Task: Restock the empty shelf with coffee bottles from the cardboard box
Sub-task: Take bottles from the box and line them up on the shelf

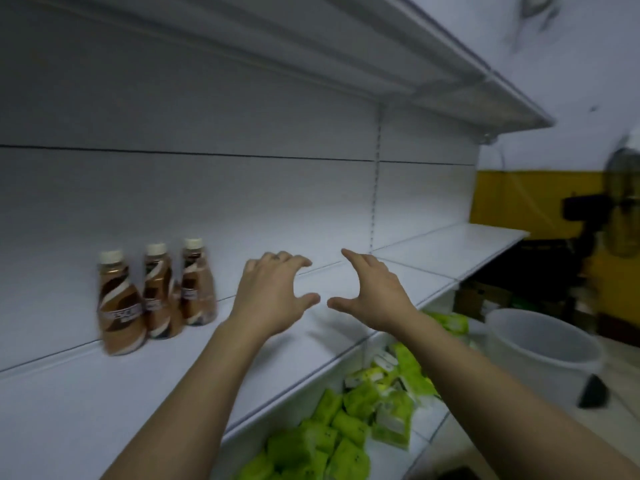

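Note:
Three brown coffee bottles (156,296) with cream caps stand close together on the white shelf (69,393), toward its back left. My left hand (273,289) hovers over the shelf just right of the bottles, fingers spread and empty. My right hand (374,292) is held beside it, thumb toward the left hand, also empty. Neither hand touches a bottle. The cardboard box is not in sight.
A lower shelf (426,427) holds several green packets (349,427). A white bucket (540,344) stands on the floor at right, beside a dark object (593,393). Another white shelf (485,81) hangs overhead. A fan (623,209) stands by the yellow wall.

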`<state>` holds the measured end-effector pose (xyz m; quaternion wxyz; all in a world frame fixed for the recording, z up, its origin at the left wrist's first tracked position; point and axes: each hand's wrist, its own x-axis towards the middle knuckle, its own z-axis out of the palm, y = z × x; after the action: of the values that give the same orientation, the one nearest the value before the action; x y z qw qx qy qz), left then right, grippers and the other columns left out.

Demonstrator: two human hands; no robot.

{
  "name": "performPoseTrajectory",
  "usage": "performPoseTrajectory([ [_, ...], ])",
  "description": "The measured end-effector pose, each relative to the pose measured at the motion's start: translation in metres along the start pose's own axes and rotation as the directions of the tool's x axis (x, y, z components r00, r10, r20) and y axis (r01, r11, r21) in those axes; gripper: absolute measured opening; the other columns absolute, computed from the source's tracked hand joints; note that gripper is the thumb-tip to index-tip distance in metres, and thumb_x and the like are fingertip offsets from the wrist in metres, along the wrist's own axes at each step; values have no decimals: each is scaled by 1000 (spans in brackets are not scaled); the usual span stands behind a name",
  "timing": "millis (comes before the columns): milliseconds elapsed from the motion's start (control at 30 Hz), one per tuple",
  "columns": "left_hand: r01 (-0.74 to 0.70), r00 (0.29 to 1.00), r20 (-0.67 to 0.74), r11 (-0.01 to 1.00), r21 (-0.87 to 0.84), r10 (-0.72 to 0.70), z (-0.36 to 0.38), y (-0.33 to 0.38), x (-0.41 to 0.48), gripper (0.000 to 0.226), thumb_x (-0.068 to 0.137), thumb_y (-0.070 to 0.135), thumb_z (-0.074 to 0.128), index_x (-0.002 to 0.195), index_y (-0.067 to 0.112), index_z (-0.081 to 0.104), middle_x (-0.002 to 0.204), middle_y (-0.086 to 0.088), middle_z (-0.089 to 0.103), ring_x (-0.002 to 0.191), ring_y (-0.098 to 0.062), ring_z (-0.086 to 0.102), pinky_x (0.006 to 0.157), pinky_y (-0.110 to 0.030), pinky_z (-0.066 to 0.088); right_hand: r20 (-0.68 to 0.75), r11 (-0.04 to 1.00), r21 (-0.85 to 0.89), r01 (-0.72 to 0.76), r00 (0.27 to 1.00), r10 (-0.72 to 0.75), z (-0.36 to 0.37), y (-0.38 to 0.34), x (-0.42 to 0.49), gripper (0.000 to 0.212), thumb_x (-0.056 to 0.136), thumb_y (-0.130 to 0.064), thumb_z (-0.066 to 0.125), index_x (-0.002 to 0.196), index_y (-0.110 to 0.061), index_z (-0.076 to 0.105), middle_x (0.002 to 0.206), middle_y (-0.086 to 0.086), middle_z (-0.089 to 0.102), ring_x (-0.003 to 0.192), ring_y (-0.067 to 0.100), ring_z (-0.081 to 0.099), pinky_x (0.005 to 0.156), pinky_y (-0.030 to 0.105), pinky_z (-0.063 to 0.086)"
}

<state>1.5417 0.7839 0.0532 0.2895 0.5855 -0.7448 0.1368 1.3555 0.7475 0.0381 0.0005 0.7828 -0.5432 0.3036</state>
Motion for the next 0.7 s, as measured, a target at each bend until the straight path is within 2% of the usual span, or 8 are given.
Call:
performPoseTrajectory([
  [167,-148,968,169,964,-222,188,64,107,7,60,77,60,60,130,33,50,131,7,55,121,-16,43,100,-35,28,-37,965,-66,-255,967,253,-38,114,-75,93,74,-57,72,150,-25,28,151,4,36,136,25,36,107,39,32],
  [333,-275,881,309,920,-280,357,136,205,13,62,76,60,61,130,31,51,132,5,55,122,-19,46,99,-37,34,-15,867,-35,-497,868,497,-51,219,-150,91,75,-54,73,149,-24,28,151,6,38,135,27,38,105,41,39],
  [433,-296,816,408,903,-313,409,188,245,17,61,76,60,62,129,31,52,131,5,57,121,-20,49,98,-38,38,-26,803,-17,-596,803,596,-39,277,-187,87,75,-56,72,147,-26,32,146,4,44,129,25,43,98,39,41],
  [567,-242,697,564,886,-397,443,270,282,22,60,75,54,69,126,25,57,126,2,61,118,-20,54,97,-38,42,53,673,-16,-739,672,739,1,352,-237,88,75,-59,70,147,-28,31,146,3,42,129,25,44,101,44,44],
  [700,-199,515,697,861,-469,499,357,309,15,60,74,50,73,125,24,56,124,2,61,107,-16,58,89,-34,47,192,522,-22,-853,509,839,54,412,-287,87,75,-57,69,148,-25,31,146,5,43,129,25,43,102,44,44],
])
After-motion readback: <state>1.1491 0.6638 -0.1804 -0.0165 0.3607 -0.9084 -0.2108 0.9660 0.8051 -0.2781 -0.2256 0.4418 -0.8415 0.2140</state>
